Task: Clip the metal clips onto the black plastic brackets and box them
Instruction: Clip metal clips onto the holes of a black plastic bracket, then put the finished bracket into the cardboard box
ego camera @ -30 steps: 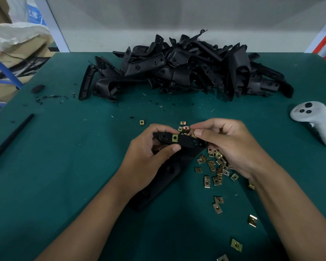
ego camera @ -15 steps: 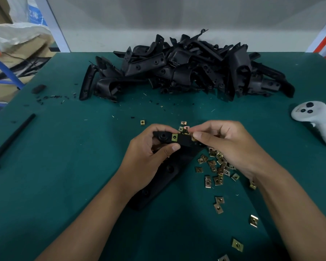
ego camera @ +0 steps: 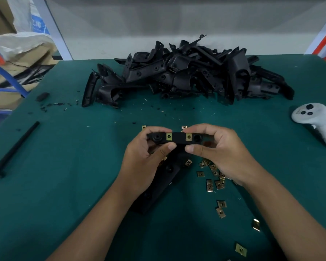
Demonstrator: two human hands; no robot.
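worktop: green | bracket pile: at back, waiting | held bracket: above centre, two clips on | left hand, right hand: fingers pinch its ends | step: clipping; next likely check seating, box it; no box visible | loose clips: lower right
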